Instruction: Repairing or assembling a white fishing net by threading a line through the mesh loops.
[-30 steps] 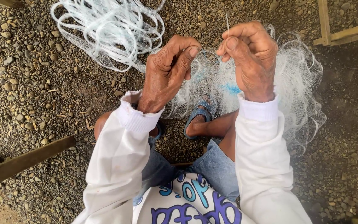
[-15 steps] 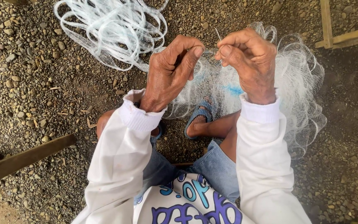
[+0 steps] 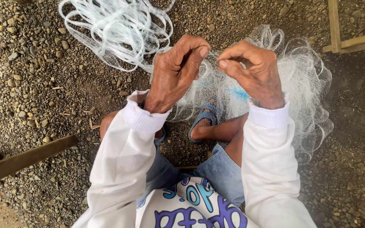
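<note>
My left hand (image 3: 175, 74) and right hand (image 3: 252, 71) are raised side by side over my knees, fingertips nearly meeting. Left thumb and forefinger are pinched closed on a thin strand of the white fishing net (image 3: 305, 80); right fingers are curled and pinched on the same strand just beside them. Whether a small tool sits inside the right pinch, I cannot tell. The net hangs from both hands and spreads in a gauzy heap over my right leg and onto the gravel (image 3: 30, 84), with a patch of blue showing through the mesh below my hands. A looser coil of white line (image 3: 119, 29) lies on the gravel ahead of my left hand. Blue sandal (image 3: 202, 118) on my foot, under the net's edge. Wooden plank (image 3: 22, 160) lies at left.
</note>
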